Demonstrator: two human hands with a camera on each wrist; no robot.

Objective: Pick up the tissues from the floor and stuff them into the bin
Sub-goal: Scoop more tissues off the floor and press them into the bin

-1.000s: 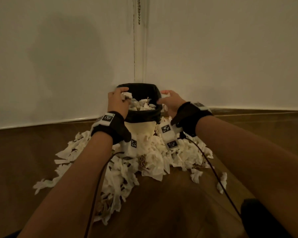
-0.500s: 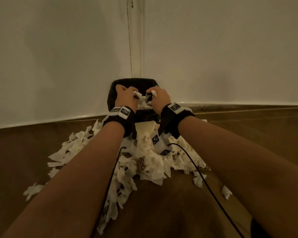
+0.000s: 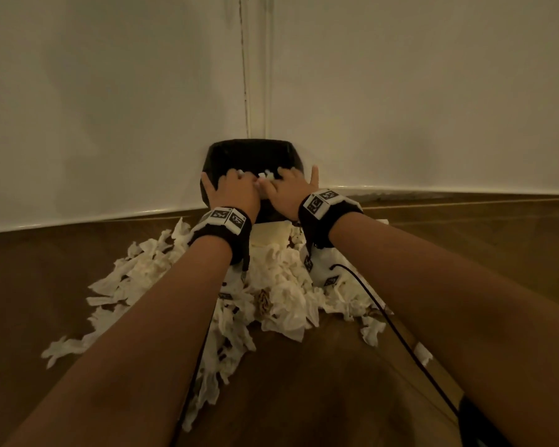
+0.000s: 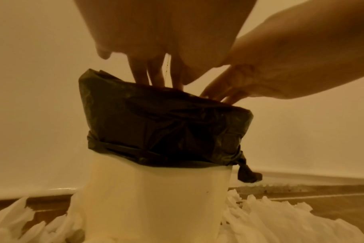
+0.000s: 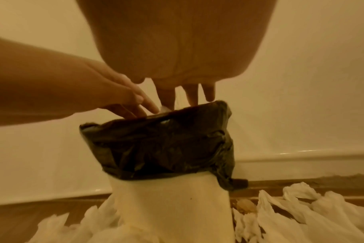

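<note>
A white bin (image 3: pixel 271 232) with a black liner (image 3: pixel 252 153) stands in the wall corner. Both my hands are over its mouth, side by side. My left hand (image 3: pixel 238 188) and my right hand (image 3: pixel 289 185) press down with straight fingers on the white tissues (image 3: pixel 267 175) inside. In the left wrist view, the left fingers (image 4: pixel 156 74) dip behind the liner (image 4: pixel 166 128). The right fingers (image 5: pixel 189 93) do the same in the right wrist view, beside a bit of tissue (image 5: pixel 164 109). A heap of crumpled tissues (image 3: pixel 281 285) lies on the floor before the bin.
White walls (image 3: pixel 110 108) meet just behind the bin, with a baseboard (image 3: pixel 449 190) along the wooden floor (image 3: pixel 29 301). Scattered tissues spread left (image 3: pixel 65 346) and right (image 3: pixel 373 330) of the heap. A black cable (image 3: pixel 397 337) runs from my right wrist.
My hands moved from the bin's rim to its middle. Their fingers straightened and now push down on the tissues. My view has come closer to the bin.
</note>
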